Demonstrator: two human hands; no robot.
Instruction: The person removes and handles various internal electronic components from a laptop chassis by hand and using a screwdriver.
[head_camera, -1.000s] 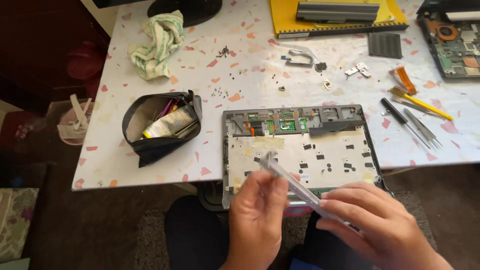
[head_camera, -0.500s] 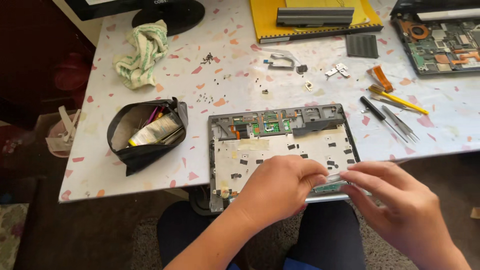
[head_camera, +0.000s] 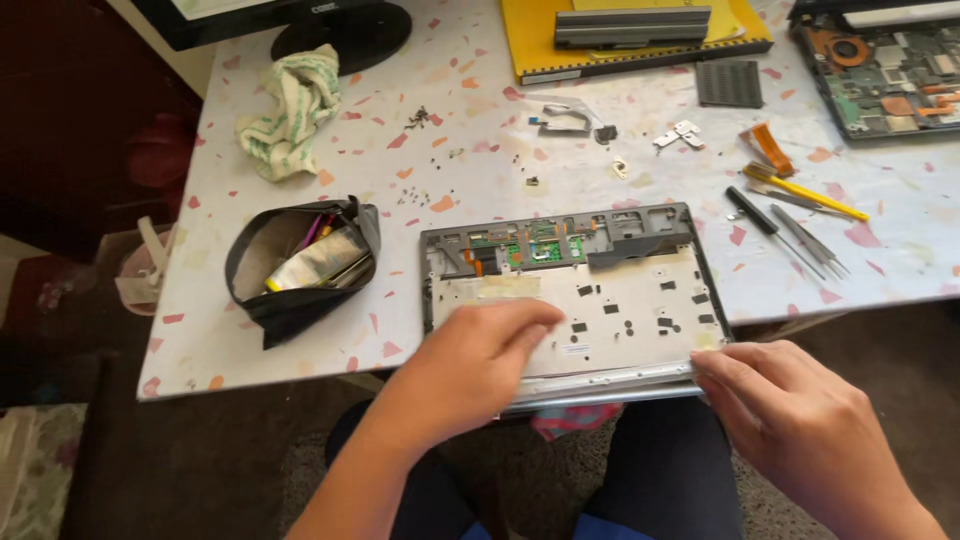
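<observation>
Both hands (head_camera: 640, 380) lowered onto laptop panel (head_camera: 600, 300); silver strip gone.

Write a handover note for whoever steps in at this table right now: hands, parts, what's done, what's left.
Left hand: flat on the laptop panel, palm down, holding nothing.
Right hand: fingertips on the silver strip along the panel's near edge.
Panel lies inside-up at the table edge, overhanging the lap.
Done: panel is off the laptop base; loose screws and brackets lie on the table.
Left: strip not clearly seated; tools are to the right.
</observation>
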